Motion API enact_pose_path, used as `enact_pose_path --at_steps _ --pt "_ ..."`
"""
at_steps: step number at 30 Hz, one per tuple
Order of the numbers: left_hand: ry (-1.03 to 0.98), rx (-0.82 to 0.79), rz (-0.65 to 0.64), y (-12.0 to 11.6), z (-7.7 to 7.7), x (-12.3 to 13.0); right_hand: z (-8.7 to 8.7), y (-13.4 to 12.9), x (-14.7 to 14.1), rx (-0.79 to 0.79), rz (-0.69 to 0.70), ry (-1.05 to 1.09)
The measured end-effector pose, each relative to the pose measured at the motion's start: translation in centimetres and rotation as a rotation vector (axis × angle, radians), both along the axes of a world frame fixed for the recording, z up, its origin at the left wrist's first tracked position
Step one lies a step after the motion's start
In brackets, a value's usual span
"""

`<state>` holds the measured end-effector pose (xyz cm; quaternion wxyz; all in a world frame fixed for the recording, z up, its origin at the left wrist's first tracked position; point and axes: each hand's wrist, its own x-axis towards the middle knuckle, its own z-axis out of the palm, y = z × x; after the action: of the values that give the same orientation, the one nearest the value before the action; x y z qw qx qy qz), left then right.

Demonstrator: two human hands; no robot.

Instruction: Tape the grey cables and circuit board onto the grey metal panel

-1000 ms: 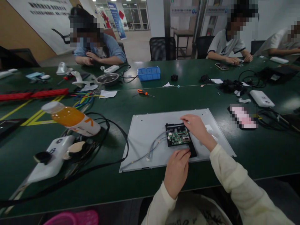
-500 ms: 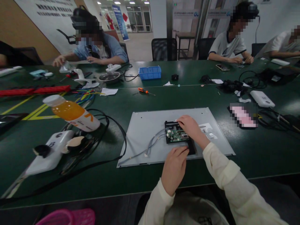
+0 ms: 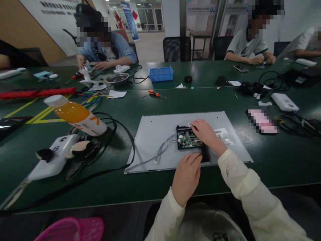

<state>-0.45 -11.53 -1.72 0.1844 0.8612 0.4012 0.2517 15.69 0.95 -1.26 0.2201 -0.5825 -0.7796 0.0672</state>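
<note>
A grey metal panel [image 3: 152, 134] lies flat on the dark green table. On it sits a black frame [image 3: 205, 154] holding a green circuit board [image 3: 188, 141], with thin grey cables [image 3: 163, 150] running off to the left. My right hand [image 3: 204, 132] reaches over the frame's upper right, its fingertips pinched on a small white piece [image 3: 190, 125] at the top edge. My left hand [image 3: 187, 177] has its fingers together against the frame's lower edge. White labels [image 3: 222, 133] lie on the panel to the right of the frame.
An orange drink bottle [image 3: 77, 115] leans over a white device [image 3: 54, 155] and black cables at left. Farther back are an orange screwdriver [image 3: 155, 93], a blue basket [image 3: 161, 74] and a metal bowl [image 3: 117, 78]. A pink phone [image 3: 262, 121] lies at right. Several people sit opposite.
The view has shifted slightly, so the table things sit a little higher. Both my hands keep nearly the same places on the frame. The person at upper left has drawn their hands closer together.
</note>
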Motion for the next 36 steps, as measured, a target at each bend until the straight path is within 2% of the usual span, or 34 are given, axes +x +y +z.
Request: enact_pose_path --at_steps 3,7,11,14,21,27,33,36 --pt "0.005 0.009 0.005 -0.1 0.0 0.0 0.6 -0.3 1.2 0.048 -0.022 0.025" --pt "0.019 0.02 0.0 -0.3 0.0 -0.1 0.9 -1.8 5.1 0.076 -0.114 0.053" --pt "0.036 0.017 -0.003 -0.3 0.1 -0.1 -0.5 -3.9 9.7 0.008 -0.292 0.047" --pt "0.045 0.03 0.003 -0.3 0.0 -0.1 -1.5 -5.1 11.3 -0.07 -0.354 0.047" --pt "0.071 0.04 -0.003 -0.4 -0.1 0.0 -1.7 -5.6 11.0 -0.122 -0.348 0.09" --pt "0.075 0.039 0.0 -0.6 0.2 0.0 -1.6 -6.0 11.0 -0.1 -0.401 0.166" --pt "0.089 0.051 -0.003 -0.6 0.2 0.0 -0.5 -6.0 10.3 -0.01 -0.441 0.217" --pt "0.1 0.055 -0.002 -0.6 0.2 0.0 0.2 -5.7 9.4 0.018 -0.409 0.295"
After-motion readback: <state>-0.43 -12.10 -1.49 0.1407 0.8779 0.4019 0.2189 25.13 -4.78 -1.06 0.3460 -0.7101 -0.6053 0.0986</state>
